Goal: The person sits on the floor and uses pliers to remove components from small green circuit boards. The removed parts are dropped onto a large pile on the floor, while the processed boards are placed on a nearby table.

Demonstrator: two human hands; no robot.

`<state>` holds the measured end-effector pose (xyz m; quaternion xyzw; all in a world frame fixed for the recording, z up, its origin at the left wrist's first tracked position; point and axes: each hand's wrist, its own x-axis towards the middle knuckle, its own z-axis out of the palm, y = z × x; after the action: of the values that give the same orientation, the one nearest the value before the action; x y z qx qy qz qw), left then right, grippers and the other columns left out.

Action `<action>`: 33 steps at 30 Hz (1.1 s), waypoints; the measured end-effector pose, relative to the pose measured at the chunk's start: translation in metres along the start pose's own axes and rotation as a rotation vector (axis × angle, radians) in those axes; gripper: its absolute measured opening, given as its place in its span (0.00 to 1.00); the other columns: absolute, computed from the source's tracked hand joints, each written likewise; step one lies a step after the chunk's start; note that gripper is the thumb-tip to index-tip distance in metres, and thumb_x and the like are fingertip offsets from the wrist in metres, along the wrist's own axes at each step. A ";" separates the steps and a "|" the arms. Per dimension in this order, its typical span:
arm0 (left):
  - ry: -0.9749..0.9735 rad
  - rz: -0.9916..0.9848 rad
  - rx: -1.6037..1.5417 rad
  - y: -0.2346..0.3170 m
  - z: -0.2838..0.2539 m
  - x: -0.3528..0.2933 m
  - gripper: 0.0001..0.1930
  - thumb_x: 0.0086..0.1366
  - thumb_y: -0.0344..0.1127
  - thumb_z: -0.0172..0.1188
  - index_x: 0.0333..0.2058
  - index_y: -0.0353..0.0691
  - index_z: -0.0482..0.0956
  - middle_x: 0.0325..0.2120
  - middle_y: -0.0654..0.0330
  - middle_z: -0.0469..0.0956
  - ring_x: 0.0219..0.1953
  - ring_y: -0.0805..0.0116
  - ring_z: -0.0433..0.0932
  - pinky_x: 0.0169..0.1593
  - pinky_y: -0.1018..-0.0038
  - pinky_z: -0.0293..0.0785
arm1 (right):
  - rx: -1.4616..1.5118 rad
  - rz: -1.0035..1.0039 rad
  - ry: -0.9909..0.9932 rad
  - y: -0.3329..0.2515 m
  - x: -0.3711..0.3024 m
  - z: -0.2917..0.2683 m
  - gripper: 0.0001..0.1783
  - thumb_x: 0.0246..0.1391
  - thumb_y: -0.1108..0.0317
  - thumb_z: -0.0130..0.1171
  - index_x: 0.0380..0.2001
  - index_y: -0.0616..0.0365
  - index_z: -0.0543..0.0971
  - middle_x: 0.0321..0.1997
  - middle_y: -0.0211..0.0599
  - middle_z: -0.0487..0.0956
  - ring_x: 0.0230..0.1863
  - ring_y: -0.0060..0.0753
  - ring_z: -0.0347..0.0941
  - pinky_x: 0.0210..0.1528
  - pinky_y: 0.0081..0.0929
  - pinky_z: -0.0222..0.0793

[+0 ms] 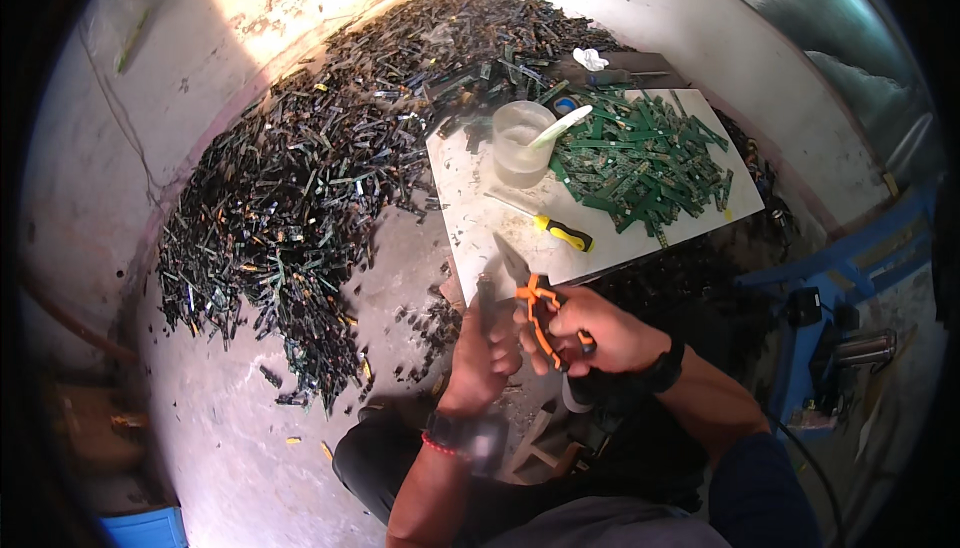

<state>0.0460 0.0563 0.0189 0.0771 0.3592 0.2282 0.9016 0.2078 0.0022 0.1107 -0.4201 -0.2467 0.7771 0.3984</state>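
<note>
Head: right hand [608, 331] closed around pliers [537, 298].

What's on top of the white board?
A translucent plastic tub, a yellow-and-black screwdriver and a heap of green circuit-board strips. Whatever lies under the heap is covered.

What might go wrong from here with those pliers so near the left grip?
The orange-and-black pliers in the right grip sit close beside the left grip and its dark piece, so a slip might pinch skin. The translucent cup stands beside the green strips on the white board; a bump could tip it. Some strips lie near the board's right edge and might slide off.
</note>
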 end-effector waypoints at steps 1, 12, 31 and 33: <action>-0.010 0.009 0.004 -0.001 0.000 -0.001 0.27 0.67 0.61 0.36 0.17 0.48 0.60 0.09 0.73 0.53 0.08 0.82 0.43 0.10 0.84 0.38 | 0.037 -0.001 -0.016 0.006 -0.005 0.003 0.21 0.47 0.67 0.46 0.46 0.61 0.67 0.33 0.40 0.74 0.30 0.29 0.75 0.16 0.14 0.61; 0.110 -0.031 -0.042 -0.002 0.004 -0.008 0.25 0.66 0.60 0.41 0.17 0.50 0.59 0.10 0.75 0.54 0.08 0.84 0.43 0.11 0.87 0.39 | -0.068 0.147 -0.158 0.019 -0.015 0.003 0.23 0.54 0.71 0.46 0.54 0.63 0.65 0.42 0.40 0.75 0.43 0.32 0.75 0.26 0.20 0.74; 0.193 0.007 0.011 -0.002 0.009 -0.005 0.26 0.64 0.62 0.44 0.17 0.49 0.59 0.10 0.74 0.53 0.09 0.83 0.46 0.11 0.87 0.41 | 0.123 0.211 -0.175 0.034 -0.008 -0.012 0.21 0.54 0.66 0.47 0.52 0.56 0.69 0.43 0.37 0.76 0.40 0.31 0.76 0.29 0.26 0.74; 0.204 0.008 -0.004 -0.004 0.009 -0.006 0.26 0.64 0.62 0.44 0.17 0.49 0.60 0.10 0.74 0.53 0.09 0.83 0.46 0.11 0.87 0.41 | 0.134 0.203 -0.182 0.033 -0.007 -0.012 0.20 0.55 0.65 0.48 0.51 0.56 0.69 0.44 0.38 0.76 0.41 0.33 0.76 0.29 0.26 0.74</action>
<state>0.0501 0.0503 0.0278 0.0529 0.4486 0.2394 0.8595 0.2066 -0.0211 0.0842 -0.3431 -0.1857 0.8630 0.3208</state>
